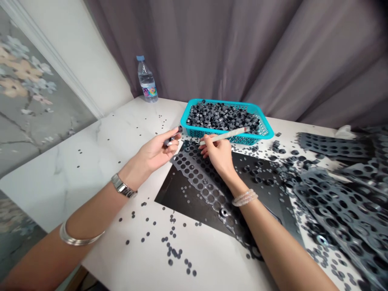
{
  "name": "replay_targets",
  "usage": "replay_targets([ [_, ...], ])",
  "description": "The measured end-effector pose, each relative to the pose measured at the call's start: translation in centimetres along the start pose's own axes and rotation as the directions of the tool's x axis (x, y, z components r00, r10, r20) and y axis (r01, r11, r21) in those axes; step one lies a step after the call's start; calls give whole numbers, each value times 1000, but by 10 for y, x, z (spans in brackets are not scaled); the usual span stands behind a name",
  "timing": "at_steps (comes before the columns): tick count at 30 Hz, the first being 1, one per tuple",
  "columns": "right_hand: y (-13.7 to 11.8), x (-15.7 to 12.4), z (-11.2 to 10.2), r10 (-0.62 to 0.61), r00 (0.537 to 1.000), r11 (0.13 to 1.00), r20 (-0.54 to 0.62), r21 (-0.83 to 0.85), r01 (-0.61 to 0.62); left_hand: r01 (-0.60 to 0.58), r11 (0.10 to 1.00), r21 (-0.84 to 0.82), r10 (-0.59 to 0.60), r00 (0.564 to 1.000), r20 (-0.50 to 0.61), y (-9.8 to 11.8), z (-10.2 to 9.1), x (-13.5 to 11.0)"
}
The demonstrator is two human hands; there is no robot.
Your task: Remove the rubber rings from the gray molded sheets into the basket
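Grey perforated sheet (198, 178), rows of round holes across it, lies slantwise on a black mat (184, 198) atop a white marble-look table (60, 190); its near end runs off the mat's edge, and a shiny ring (224, 212) sits in one hole there. The left hand (157, 149) is raised beside the sheet, fingers curled and pinching a small dark ring (179, 129) at their tips. The right hand (216, 153) is over the sheet's far end, fingers closed on a pale rod (224, 136) that points toward a teal basket (218, 103) heaped with grey rings (222, 117). Small dark discs (172, 250) are scattered across the table. To the right lie piled sheets (342, 210). A water bottle (147, 81) stands at the far corner.
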State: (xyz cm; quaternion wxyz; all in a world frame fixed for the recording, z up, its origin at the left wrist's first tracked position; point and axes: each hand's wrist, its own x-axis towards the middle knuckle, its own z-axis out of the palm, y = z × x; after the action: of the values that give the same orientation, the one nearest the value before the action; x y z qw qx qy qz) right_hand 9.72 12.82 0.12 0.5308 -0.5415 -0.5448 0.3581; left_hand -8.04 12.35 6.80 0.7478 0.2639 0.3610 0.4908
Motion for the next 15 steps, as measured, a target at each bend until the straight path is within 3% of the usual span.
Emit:
replay_targets([
  [6, 0, -2, -2, 19, 1000, 999, -22, 33, -18, 138, 969, -204, -124, 989, 81, -10, 5, -10],
  [15, 5, -3, -3, 24, 1000, 999, 0, 46, -24, 136, 966, -219, -109, 986, 129, -17, 16, -23],
])
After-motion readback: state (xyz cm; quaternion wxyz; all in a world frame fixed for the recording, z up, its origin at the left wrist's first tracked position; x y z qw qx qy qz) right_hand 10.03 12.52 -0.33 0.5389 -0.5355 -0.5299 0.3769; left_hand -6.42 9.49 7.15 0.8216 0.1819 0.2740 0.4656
